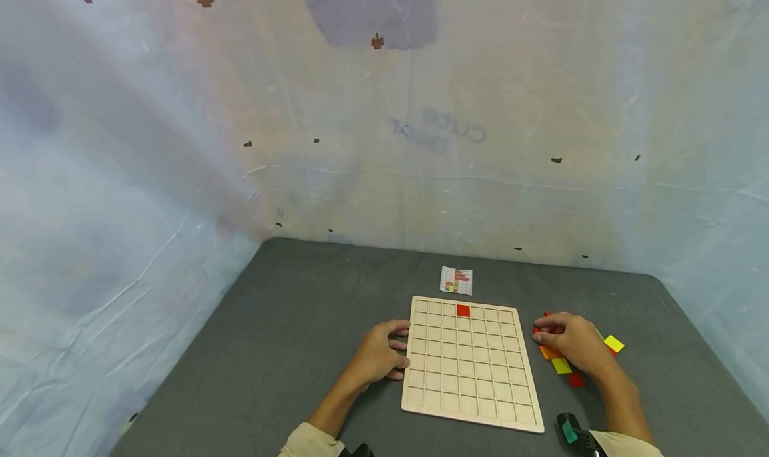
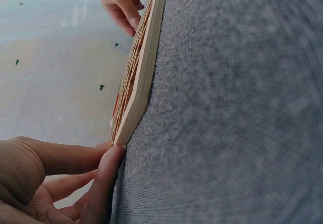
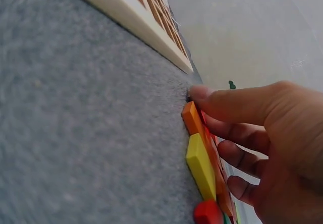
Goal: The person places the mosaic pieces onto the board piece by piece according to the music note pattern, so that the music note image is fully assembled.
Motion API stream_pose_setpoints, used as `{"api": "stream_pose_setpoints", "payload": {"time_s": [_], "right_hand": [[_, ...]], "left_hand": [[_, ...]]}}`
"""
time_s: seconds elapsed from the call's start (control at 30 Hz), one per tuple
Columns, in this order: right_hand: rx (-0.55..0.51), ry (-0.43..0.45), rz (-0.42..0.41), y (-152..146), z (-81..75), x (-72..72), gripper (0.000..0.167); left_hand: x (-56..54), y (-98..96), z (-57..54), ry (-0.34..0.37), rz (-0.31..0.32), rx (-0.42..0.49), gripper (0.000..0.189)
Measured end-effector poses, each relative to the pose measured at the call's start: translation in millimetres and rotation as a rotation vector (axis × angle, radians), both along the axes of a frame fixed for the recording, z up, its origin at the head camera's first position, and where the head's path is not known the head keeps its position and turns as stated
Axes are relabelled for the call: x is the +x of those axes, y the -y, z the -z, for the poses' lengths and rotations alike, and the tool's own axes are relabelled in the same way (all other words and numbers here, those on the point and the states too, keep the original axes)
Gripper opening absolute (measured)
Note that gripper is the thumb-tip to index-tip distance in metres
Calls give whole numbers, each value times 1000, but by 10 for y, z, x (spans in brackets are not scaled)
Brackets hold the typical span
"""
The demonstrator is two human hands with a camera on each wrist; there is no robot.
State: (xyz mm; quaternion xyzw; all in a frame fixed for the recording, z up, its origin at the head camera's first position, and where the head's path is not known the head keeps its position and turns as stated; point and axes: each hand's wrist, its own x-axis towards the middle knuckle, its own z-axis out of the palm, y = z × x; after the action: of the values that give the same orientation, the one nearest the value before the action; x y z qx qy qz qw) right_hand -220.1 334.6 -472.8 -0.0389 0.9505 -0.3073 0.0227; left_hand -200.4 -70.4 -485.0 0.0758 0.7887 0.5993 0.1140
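Orange tile (image 3: pixel 190 117) looks light, stiff; pinch its edges; left hand (image 1: pixel 378 353), fingers apart, touches board (image 1: pixel 460 367); right hand (image 1: pixel 573 341), grip unclear.

From the head, the tabletop (image 1: pixel 288 323) is viewed from above and farther off, forward and down. From the wrists, the left grip (image 1: pixel 380 354) and right grip (image 1: pixel 573 340) are seen close up, the tabletop skimmed low and tilted. The grid board (image 1: pixel 468 367) is shared by all three views.
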Motion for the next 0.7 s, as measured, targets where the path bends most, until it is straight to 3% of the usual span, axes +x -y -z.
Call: {"api": "stream_pose_setpoints", "payload": {"time_s": [0.7], "right_hand": [[12, -3, -9, 18, 30, -39, 31]], "left_hand": [[8, -1, -7, 8, -4, 19, 71]]}}
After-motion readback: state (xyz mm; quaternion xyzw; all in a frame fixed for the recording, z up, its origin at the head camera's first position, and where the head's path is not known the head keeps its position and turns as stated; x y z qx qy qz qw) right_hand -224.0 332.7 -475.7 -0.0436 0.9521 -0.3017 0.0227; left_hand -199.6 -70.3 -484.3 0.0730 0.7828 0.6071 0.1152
